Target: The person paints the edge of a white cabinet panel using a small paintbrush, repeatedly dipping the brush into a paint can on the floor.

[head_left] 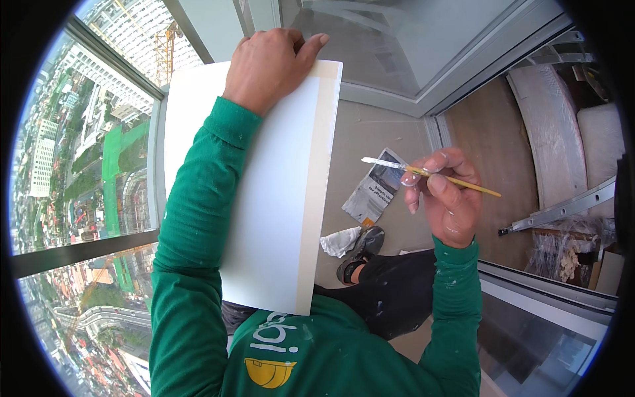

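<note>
A white rectangular panel point(271, 225) leans across my lap, with a cream strip point(312, 188) like masking tape along its right side. At its far edge, my left hand point(271, 69) is closed over the top with the fingers bent, while my left forearm lies across the panel's face. To the right, apart from the panel, my right hand point(453, 198) pinches a slim paintbrush point(383, 162) with a yellow handle. Its white-coated tip points left toward the panel's taped side. White paint smears show on the right fingers and cuff.
A printed sheet point(377, 188) and a crumpled white cloth point(340, 242) lie on the floor by my shoe point(360, 255). Tall windows point(86, 152) overlook a city at left. Beyond a sliding-door track at right are a ladder point(562, 208) and plastic-wrapped furniture point(549, 126).
</note>
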A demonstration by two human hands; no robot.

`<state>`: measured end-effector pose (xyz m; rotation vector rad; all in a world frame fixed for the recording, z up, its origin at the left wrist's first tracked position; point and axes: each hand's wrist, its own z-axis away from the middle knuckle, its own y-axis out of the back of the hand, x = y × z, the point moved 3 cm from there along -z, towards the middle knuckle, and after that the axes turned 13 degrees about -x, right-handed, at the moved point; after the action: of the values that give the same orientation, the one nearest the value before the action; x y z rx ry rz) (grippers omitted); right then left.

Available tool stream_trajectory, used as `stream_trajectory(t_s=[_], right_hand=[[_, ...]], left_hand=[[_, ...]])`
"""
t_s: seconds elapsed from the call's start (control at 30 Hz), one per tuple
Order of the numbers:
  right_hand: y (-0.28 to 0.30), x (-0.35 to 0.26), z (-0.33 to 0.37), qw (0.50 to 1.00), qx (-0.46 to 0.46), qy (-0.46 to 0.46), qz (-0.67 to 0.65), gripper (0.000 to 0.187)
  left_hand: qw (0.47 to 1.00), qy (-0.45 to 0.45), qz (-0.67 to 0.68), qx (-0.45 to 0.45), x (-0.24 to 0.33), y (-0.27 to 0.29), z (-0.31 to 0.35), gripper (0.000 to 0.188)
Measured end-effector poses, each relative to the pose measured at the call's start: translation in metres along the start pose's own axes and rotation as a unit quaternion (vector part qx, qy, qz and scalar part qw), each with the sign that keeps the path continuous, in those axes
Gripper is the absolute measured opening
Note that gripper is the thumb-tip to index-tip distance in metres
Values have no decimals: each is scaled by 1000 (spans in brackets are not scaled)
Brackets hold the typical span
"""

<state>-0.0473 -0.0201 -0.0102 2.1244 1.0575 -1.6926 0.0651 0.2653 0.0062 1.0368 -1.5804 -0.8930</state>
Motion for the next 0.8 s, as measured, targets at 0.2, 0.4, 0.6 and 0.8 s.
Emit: stream_trajectory(t_s=[0.2,0.4,0.6,0.8], right_hand=[[4,16,-4,999,-15,-20,-29,17],[-7,7,-3,987,-3,-29,159,18],[-13,5,-1,960,-21,2,279,17],[-21,5,-2,941,29,24,337,16]], left_hand=[[1000,-24,0,17,7,-2,-1,58],[999,-34,-19,32,6,-9,0,57],[1000,-10,21,-17,25,6,5,51],[1000,-11,22,-16,29,5,4,51]])
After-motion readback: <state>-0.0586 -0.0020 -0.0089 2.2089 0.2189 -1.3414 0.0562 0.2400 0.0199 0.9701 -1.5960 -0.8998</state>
